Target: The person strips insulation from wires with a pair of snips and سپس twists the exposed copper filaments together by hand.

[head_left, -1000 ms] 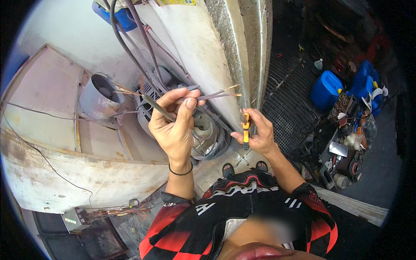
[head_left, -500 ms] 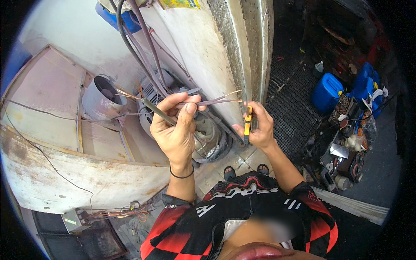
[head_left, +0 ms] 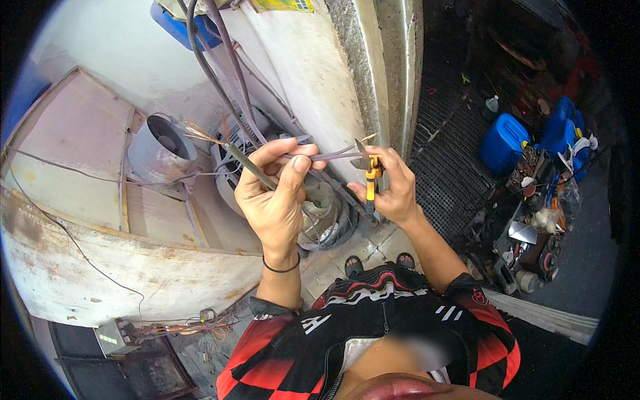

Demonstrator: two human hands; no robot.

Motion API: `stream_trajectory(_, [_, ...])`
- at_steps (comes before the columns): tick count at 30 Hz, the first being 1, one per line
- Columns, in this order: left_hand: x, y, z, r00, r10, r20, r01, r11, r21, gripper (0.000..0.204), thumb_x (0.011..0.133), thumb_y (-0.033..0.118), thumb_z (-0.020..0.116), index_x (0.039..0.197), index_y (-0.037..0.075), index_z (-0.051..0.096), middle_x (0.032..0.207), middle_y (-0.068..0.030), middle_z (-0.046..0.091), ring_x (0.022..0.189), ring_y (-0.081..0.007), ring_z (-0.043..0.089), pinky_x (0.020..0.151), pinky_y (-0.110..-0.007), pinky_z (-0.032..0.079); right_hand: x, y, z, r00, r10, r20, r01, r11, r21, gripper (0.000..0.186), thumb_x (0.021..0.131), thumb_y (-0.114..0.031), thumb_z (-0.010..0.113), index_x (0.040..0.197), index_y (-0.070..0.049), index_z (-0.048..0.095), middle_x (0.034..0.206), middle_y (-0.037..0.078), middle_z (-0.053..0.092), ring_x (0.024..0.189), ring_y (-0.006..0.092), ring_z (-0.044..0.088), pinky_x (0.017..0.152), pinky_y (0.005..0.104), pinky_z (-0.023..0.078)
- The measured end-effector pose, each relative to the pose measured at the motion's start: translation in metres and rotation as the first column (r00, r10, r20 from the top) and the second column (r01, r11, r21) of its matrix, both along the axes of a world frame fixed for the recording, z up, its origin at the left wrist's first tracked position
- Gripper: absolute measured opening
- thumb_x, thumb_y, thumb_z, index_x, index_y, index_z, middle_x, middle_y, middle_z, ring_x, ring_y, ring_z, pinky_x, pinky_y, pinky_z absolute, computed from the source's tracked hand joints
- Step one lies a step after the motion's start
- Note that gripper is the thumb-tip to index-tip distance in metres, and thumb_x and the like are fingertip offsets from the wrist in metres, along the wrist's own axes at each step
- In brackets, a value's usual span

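My left hand [head_left: 277,217] is closed on a dark grey cable [head_left: 247,164], whose frayed bare copper strands [head_left: 201,133] point up and left. Pinched in the same fingers is a thin purple-grey wire [head_left: 337,155], split toward its right end, with one bare copper tip [head_left: 367,140]. In my right hand [head_left: 398,189] are yellow-and-black cutting pliers [head_left: 371,187], held upright with fingers around the handles. Their metal jaws are parted and meet the thin wire near its end. Whether the jaws grip the wire I cannot tell.
Behind my hands, thick cables [head_left: 223,73] hang along a whitish wall [head_left: 303,63]. Below sits a motor-like machine with coiled hose [head_left: 343,227]. A large rusty pale metal body [head_left: 127,260] fills the left. Blue jerrycans [head_left: 505,143] and piled scrap [head_left: 533,233] lie right, beside a dark grating [head_left: 443,180].
My right hand has shifted slightly left along the thin wire. The pliers turned, so their parted jaws now show at the wire. My left hand keeps its hold, moved slightly right.
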State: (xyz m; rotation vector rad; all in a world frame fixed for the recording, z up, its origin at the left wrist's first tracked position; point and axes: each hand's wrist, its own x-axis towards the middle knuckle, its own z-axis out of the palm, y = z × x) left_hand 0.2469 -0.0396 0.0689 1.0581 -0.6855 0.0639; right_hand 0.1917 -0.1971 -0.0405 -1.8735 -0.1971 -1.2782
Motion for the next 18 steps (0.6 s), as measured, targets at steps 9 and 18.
stream_trajectory(9, [-0.001,0.000,0.001,1.000,-0.022,0.001,0.022,0.999,-0.032,0.021,0.087,-0.005,0.066,0.107,-0.005,0.060,0.095,-0.0187,0.070,0.081,-0.0219,0.070,0.068,-0.027,0.055,-0.010,0.007,-0.019,0.994,0.058,-0.095,-0.052,0.997,0.056,0.063,0.069,-0.017,0.085,0.122,-0.002,0.055,0.090,0.013,0.059,0.074,0.0221,0.059,0.062,0.0317,0.050])
stream_trajectory(18, [0.008,-0.009,-0.008,0.996,0.012,0.084,-0.010,0.999,-0.033,0.014,0.088,-0.005,0.064,0.102,-0.004,0.061,0.098,-0.0164,0.070,0.086,-0.0205,0.069,0.078,-0.029,0.056,-0.034,0.041,-0.012,0.868,0.420,-0.264,-0.257,0.836,0.485,0.065,0.071,-0.019,0.085,0.121,0.005,0.053,0.084,0.006,0.062,0.067,0.0093,0.058,0.059,0.0249,0.049])
